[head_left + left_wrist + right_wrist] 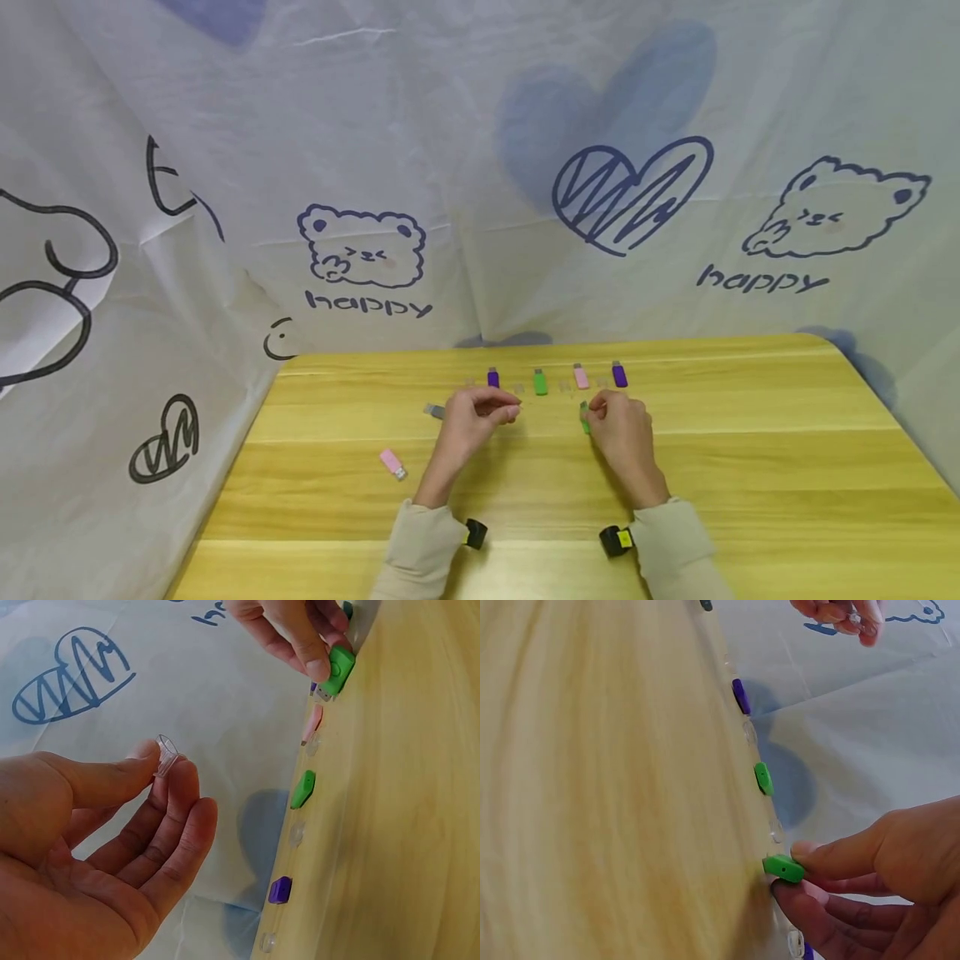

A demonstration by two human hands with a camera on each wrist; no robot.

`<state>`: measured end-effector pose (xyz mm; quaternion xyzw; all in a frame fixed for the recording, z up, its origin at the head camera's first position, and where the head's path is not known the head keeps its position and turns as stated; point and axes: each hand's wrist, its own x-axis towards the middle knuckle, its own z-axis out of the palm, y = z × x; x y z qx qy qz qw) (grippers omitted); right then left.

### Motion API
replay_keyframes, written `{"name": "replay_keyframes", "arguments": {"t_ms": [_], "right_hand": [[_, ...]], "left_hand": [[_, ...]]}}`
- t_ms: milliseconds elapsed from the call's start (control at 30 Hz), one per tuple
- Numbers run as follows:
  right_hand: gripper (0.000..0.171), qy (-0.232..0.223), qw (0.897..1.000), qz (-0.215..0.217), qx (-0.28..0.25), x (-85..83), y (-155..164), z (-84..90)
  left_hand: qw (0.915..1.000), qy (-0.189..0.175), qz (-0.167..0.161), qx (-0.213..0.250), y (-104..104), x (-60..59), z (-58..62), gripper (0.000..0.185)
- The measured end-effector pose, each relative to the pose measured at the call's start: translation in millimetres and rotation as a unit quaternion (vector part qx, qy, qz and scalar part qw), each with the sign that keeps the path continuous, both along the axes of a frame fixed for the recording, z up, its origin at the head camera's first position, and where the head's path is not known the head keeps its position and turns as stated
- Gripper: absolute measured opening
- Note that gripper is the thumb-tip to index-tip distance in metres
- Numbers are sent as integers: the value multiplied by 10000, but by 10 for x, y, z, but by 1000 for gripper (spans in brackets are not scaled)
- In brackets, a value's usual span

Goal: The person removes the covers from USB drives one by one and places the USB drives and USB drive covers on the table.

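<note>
My left hand (474, 421) pinches a small clear plastic cap (167, 756) between thumb and index finger, held above the table with the other fingers loosely bent. To the right, my right hand (624, 427) pinches a green USB stick (784, 868) between thumb and fingers; in the left wrist view its metal plug shows below the green body. Beyond the hands, a purple USB stick (492, 377), another green one (540, 382), a pink one (581, 377) and a second purple one (619, 374) lie in a row. My left hand partly hides a grey USB stick (432, 411).
Several clear caps (566, 386) lie between the sticks in the row. A pink USB stick (391, 461) lies left of my left forearm on the wooden table (787, 483). A printed white cloth (480, 167) hangs behind the table's far edge.
</note>
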<state>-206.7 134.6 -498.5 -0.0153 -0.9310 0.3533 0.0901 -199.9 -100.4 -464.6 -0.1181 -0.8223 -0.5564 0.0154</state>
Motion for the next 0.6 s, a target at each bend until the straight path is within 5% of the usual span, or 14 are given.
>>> {"name": "replay_keyframes", "arguments": {"t_ms": [367,600], "right_hand": [[11,286,9981,42,545,12,-2,-35],[13,604,9979,8,225,21,43,116]], "left_hand": [[9998,-33,-176,-72,73,8,-44,7],[9992,-112,-361,-123,202,-20,-125,8]]}}
